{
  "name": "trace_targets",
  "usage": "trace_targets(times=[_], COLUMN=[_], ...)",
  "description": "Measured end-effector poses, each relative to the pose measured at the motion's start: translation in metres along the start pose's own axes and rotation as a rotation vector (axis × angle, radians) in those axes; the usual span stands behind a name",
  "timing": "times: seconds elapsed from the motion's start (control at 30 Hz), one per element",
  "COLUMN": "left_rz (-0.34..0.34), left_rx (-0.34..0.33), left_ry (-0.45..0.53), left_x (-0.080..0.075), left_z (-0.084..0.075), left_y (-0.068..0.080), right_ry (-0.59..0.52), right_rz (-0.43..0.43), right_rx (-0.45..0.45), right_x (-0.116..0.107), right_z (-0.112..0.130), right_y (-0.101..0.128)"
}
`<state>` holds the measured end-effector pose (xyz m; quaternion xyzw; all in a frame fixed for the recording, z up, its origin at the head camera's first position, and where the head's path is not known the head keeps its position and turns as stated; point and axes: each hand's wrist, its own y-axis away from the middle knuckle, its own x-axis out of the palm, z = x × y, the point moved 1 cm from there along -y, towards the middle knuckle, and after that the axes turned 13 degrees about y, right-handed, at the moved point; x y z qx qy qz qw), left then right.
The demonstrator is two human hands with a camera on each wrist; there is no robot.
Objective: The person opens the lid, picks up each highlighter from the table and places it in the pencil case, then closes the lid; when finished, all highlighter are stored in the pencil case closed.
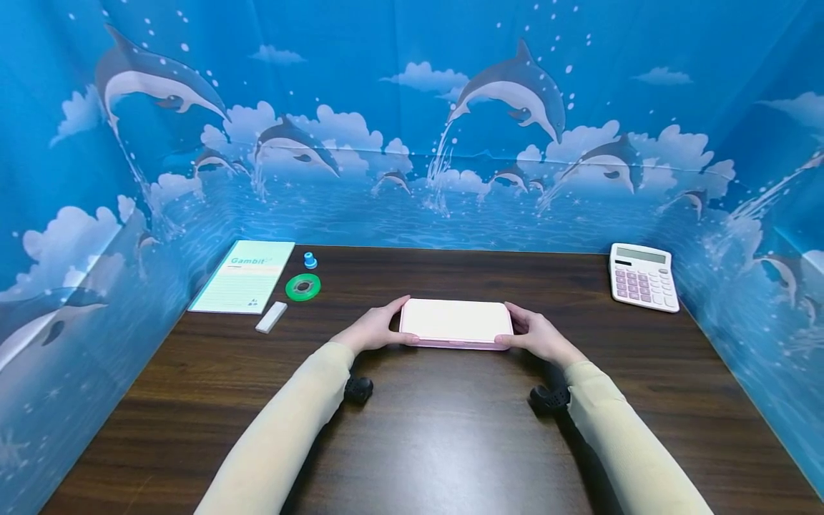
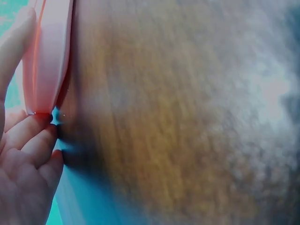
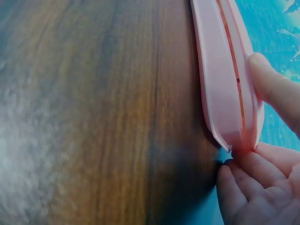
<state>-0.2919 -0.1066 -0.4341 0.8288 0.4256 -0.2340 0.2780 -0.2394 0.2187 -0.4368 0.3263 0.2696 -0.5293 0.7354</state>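
A flat pink pencil case [image 1: 455, 320] with a pale lid lies lengthwise across the middle of the dark wooden table. My left hand [image 1: 375, 329] grips its left end, the thumb along the near edge and the fingers at the end. At the other end my right hand [image 1: 537, 335] holds it in the same way. The left wrist view shows the rounded pink end of the case [image 2: 47, 61], with fingertips touching under it. In the right wrist view an orange-red seam runs along the side of the case [image 3: 220, 70], and the thumb presses near the lid.
At the back left lie a pale green notebook [image 1: 241, 279], a small blue bottle-shaped object [image 1: 310, 260], a green tape roll [image 1: 291, 287] and a white block like an eraser [image 1: 271, 317]. A calculator [image 1: 644, 279] sits at the back right. A blue dolphin-print curtain [image 1: 360, 193] surrounds the table.
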Motion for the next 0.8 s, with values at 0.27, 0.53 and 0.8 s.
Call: trace_targets(times=[0.27, 0.53, 0.8], left_rz=[0.012, 0.037, -0.018], left_rx=[-0.028, -0.034, -0.013], left_ry=[-0.041, -0.027, 0.032], left_x=[0.002, 0.001, 0.001], left_z=[-0.004, -0.004, 0.003], left_y=[-0.005, -0.002, -0.003], right_ry=[0.038, 0.043, 0.12], right_rz=[0.017, 0.009, -0.006], right_rx=[0.017, 0.035, 0.037], right_x=[-0.004, -0.001, 0.002], right_z=[0.002, 0.003, 0.008], right_y=[-0.001, -0.009, -0.014])
